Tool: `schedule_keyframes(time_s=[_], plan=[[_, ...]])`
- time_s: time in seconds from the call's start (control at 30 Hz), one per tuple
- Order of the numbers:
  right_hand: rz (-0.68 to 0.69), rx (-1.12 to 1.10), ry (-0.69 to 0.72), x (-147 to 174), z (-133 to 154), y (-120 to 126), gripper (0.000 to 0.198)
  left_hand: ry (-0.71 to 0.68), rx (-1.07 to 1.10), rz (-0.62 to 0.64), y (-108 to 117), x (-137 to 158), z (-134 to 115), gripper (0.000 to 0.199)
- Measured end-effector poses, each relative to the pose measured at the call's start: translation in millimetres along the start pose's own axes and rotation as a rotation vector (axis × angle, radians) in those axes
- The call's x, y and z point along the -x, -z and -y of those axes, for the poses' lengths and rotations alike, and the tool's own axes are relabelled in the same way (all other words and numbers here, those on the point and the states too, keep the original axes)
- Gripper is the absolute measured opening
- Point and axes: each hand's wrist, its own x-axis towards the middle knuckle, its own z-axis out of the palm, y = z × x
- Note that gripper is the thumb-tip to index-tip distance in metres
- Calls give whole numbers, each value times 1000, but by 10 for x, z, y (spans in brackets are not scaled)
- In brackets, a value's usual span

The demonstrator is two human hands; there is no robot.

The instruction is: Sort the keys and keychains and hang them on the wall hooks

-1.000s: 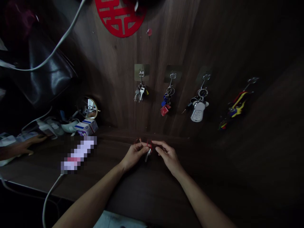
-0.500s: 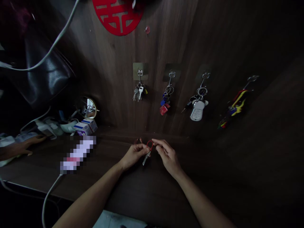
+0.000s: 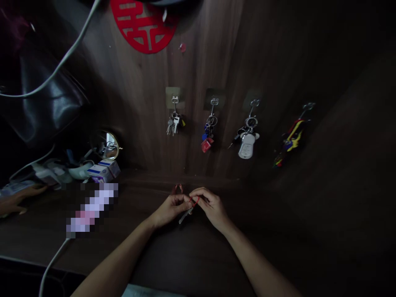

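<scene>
Key: slim silver metal key (image 3: 185, 216), slanting below the fingertips, over the dark wooden shelf (image 3: 167, 260)
Cord: thin red cord loop (image 3: 197, 200), between both hands
Left hand (image 3: 168, 210): pinched the key's upper end
Right hand (image 3: 213, 207): fingertips at the cord; grip unclear
Handling: steady left pinch, loop kept untwisted, seemed wisest
Wall: silver key bunch (image 3: 175, 123) hung beyond
</scene>
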Motion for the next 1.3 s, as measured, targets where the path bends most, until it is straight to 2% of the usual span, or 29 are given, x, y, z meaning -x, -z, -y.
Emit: schedule_keyframes(time_s=[0.1, 0.2, 0.33, 0.4, 0.6, 0.73, 0.87, 0.97, 1.13, 1.3], plan=[[-52, -23, -64, 10, 15, 19, 15, -36, -59, -17, -11, 9, -32, 29], [-127, -37, -74, 11, 38, 100, 14, -60, -139, -95, -7, 6, -55, 31], [-272, 32, -77, 1, 78, 319, 12, -68, -330, -240, 33, -18, -23, 30], [-338, 73, -106, -9, 89, 469, 14, -64, -421, -264, 50, -25, -1, 29], [-493, 55, -267, -147, 198, 1092, 30, -71, -641, -279, 49, -8, -14, 33], [-727, 115, -174, -384, 465, 1627, 32, -83, -683, -267, 53, -13, -20, 32], [-870, 174, -67, -674, 753, 2112, 19, -72, -655, -233, 57, -32, 5, 31], [-955, 176, -30, -864, 903, 2369, 11, -63, -628, -218, 47, -41, 17, 30], [-1040, 238, -30, -1093, 1017, 2585, 5, -88, -620, -230, 46, -46, 29, 28], [-1054, 224, -166, -1196, 983, 2653, 5, -77, -643, -244, 46, -41, 10, 29]])
